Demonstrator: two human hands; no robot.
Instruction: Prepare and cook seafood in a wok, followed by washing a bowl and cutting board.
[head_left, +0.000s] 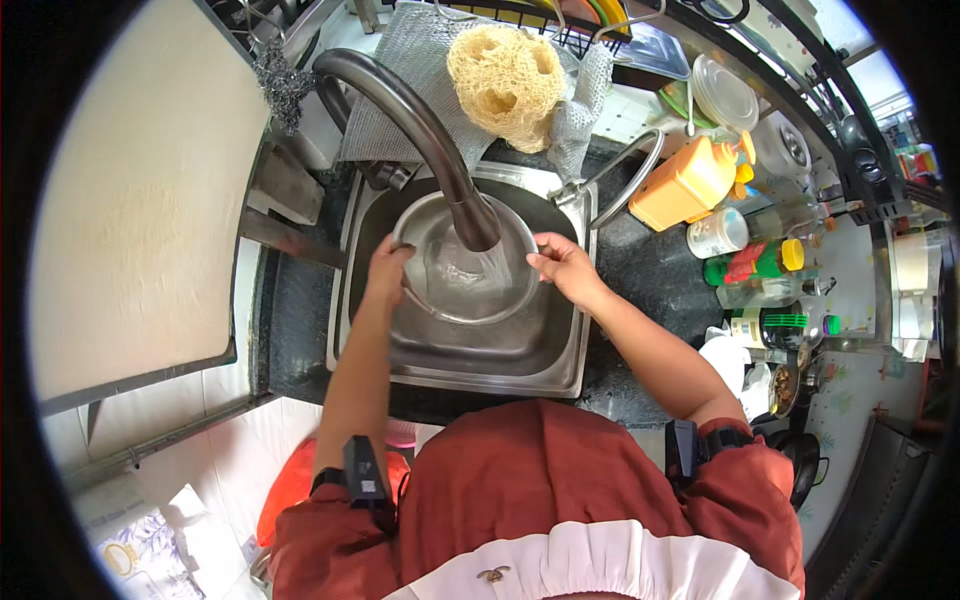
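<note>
A round metal basin (480, 311) is held level inside a stainless steel sink (465, 352). My left hand (388, 271) grips its left rim, and my right hand (562, 270) grips the right rim with thumb and fingers. Water runs from the dark curved faucet (427, 135) into the basin, where clear water ripples. The faucet's spout covers part of the basin's far side. What lies under the basin is hidden.
Beyond the sink hang a loofah sponge (506, 82) and a steel wool scourer (283, 86). An orange pump bottle (684, 184) and several jars and bottles line the right side. A large pale board (142, 195) stands at the left.
</note>
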